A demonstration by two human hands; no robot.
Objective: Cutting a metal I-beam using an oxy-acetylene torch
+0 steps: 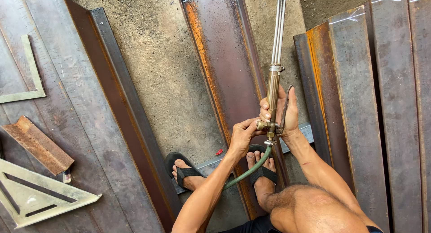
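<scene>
My right hand [283,111] grips the brass handle of a cutting torch [273,87], fingers wrapped round it and the thumb up along its lever. The torch's thin steel tubes run up and out of the top of the view. My left hand [243,134] pinches a small valve knob at the torch's base. A green hose [249,170] leaves the bottom of the torch and curves down left past my feet. Below the torch lies a rusty steel channel [222,58] on the concrete floor.
Rusty steel beams [372,80] lie at the right and a long angle bar [121,103] at the left. A triangular metal square [36,195], an L-shaped square [27,80] and a rusty offcut [38,144] rest on plates at the left. My feet wear black sandals [182,168].
</scene>
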